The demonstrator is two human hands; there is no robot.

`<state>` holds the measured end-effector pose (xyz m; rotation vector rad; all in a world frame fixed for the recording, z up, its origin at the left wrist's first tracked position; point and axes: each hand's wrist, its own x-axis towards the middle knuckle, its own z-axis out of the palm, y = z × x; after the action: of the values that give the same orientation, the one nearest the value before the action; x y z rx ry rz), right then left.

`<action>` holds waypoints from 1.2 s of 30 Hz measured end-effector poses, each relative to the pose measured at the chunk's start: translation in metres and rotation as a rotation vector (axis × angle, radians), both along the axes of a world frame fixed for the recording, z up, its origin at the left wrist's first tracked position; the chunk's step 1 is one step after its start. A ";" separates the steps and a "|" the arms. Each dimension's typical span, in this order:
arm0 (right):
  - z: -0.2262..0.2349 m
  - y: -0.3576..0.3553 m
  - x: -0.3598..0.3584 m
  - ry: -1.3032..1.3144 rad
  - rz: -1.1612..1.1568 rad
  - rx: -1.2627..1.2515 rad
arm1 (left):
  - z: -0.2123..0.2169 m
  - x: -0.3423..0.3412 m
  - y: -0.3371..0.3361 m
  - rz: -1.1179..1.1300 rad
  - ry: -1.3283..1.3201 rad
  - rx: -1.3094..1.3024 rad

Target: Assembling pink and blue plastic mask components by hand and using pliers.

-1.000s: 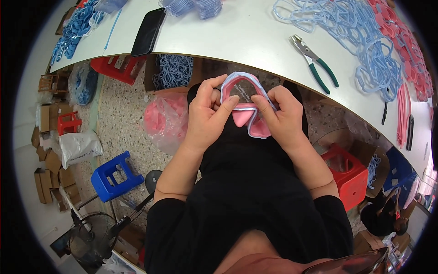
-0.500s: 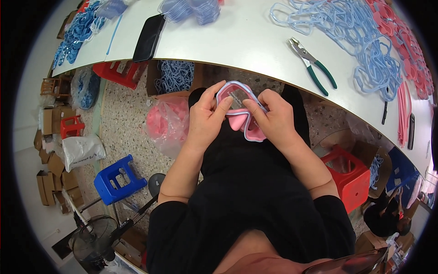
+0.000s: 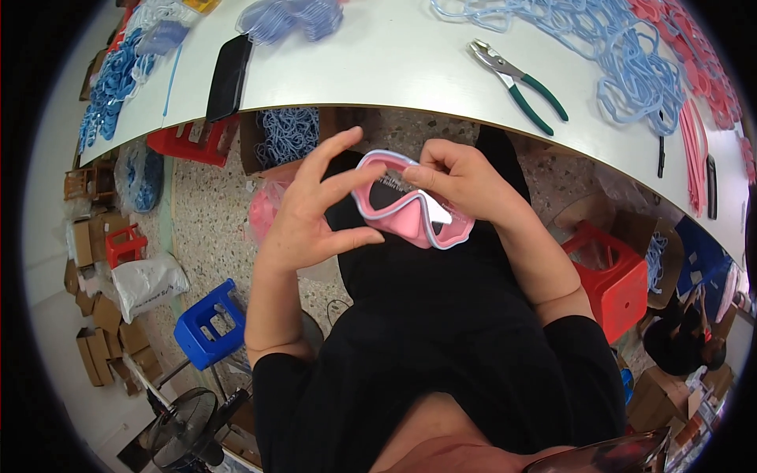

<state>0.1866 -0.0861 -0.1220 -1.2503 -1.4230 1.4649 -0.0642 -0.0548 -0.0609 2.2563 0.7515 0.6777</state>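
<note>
Over my lap is a pink diving mask (image 3: 404, 223) with a light blue rim and clear lenses. My right hand (image 3: 465, 181) pinches its upper edge between thumb and fingers. Beside the mask's left end, my left hand (image 3: 300, 217) is open, its thumb and fingers spread wide. One left fingertip overlaps the left lens opening; whether it touches the mask I cannot tell. Light glints off the right lens.
On the white table (image 3: 371, 71) lie green-handled pliers (image 3: 520, 85), a black phone (image 3: 229, 77), stacked clear lenses (image 3: 292, 20), light blue frames (image 3: 643, 71) and pink strips (image 3: 694, 158). Red stool (image 3: 619, 296), blue stool (image 3: 206, 327) and a fan (image 3: 183, 426) stand around me.
My left hand has let go of the mask, drawn back left and spread its fingers. The mask has turned to lie more level, still in my right hand. The view has shifted slightly.
</note>
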 end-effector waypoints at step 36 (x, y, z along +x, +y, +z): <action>0.000 -0.022 0.026 0.375 -0.209 -0.200 | -0.022 0.011 -0.010 0.079 -0.133 0.238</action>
<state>0.2126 -0.1081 -0.1225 -1.1284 -0.8913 1.6207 -0.0528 -0.0646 -0.0826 2.3740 0.7308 0.9906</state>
